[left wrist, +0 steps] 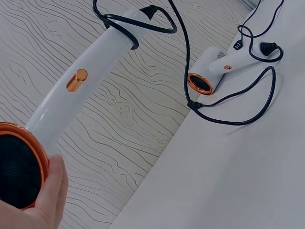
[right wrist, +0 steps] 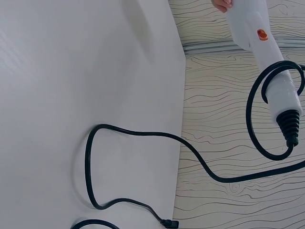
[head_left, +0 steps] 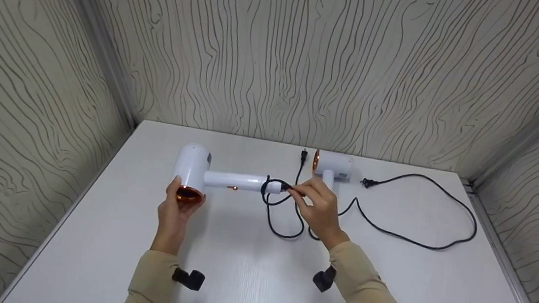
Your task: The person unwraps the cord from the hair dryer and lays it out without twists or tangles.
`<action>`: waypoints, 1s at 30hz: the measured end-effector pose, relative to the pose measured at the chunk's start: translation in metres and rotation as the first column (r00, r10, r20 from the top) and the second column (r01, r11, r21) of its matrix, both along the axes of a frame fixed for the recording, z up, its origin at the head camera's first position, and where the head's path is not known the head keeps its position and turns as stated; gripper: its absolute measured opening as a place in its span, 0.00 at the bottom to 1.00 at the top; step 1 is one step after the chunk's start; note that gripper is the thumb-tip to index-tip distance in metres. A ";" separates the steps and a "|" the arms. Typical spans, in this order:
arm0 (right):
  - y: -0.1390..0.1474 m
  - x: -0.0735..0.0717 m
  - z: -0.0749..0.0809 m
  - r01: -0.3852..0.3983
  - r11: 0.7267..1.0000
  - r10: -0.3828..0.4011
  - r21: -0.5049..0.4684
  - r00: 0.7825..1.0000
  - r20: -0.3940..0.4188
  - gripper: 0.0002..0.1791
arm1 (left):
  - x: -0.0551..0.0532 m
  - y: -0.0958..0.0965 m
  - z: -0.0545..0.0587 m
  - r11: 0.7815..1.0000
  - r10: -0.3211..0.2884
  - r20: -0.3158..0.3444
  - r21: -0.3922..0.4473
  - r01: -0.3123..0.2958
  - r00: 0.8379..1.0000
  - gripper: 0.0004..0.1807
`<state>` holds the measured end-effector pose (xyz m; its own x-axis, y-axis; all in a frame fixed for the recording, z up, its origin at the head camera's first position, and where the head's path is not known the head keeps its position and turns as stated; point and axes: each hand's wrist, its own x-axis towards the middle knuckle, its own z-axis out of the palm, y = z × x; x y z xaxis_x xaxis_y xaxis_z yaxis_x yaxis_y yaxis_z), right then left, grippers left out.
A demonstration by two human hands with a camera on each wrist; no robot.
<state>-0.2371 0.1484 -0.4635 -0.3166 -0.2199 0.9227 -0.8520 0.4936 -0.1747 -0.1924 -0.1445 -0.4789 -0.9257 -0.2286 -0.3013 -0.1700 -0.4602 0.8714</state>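
A white hair dryer (head_left: 234, 181) with a copper-coloured rim is held up above the table, its handle pointing right. My left hand (head_left: 175, 215) grips its barrel by the rim, thumb and fingers on opposite sides. The black cord (right wrist: 252, 109) loops round the lower handle, close to the ribbed sleeve (right wrist: 289, 126) at its end. Beside that end, my right hand (head_left: 318, 208) pinches the cord between thumb and fingertips. The right hand itself is out of frame in the right wrist view. Below, more cord (head_left: 286, 236) curves over the table.
Another white hair dryer (head_left: 340, 164) lies at the back of the white table (head_left: 108, 235), partly behind my right hand. Its cord (head_left: 466, 215) sweeps right to a plug (head_left: 369, 183). A second plug (head_left: 304, 153) lies near the back edge. Patterned panels (head_left: 259, 56) enclose the table.
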 end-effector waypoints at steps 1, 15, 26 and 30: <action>0.000 0.000 0.000 0.001 1.000 -0.001 0.002 1.000 -0.003 0.06 | 0.000 0.000 0.000 1.000 0.003 0.001 0.001 -0.003 1.000 0.40; -0.003 0.009 -0.007 -0.004 1.000 0.004 0.010 1.000 0.029 0.07 | 0.000 -0.004 0.003 1.000 0.018 -0.001 0.006 -0.018 1.000 0.42; -0.007 0.012 -0.015 0.012 0.998 -0.012 0.055 1.000 -0.002 0.08 | -0.001 -0.008 0.005 0.999 0.032 -0.011 0.018 -0.032 0.999 0.41; -0.008 0.012 -0.019 0.008 0.998 -0.007 0.064 1.000 -0.010 0.07 | -0.001 -0.008 0.008 0.999 0.036 -0.013 0.025 -0.036 0.999 0.41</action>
